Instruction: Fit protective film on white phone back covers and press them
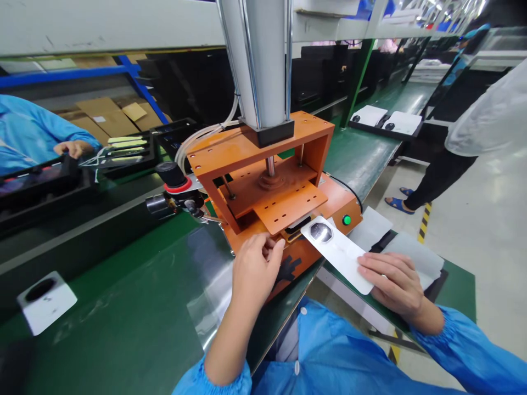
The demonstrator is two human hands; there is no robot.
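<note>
An orange press machine [267, 181] stands on the green bench, a grey cylinder rising from its top. My left hand [256, 266] rests at the machine's front edge, fingers curled in against the base; nothing shows in them. My right hand [395, 285] grips the near end of a white flat part [341, 249] with a dark octagonal cutout. The part's far end lies at the opening under the orange plate. A green button [347, 220] sits on the machine's right front.
A white part [46, 300] lies at the left on the green belt. Black trays [132, 151] sit behind, where another person's hand [74, 148] works. White sheets [411, 255] lie at my right. A person [473, 137] stands in the aisle.
</note>
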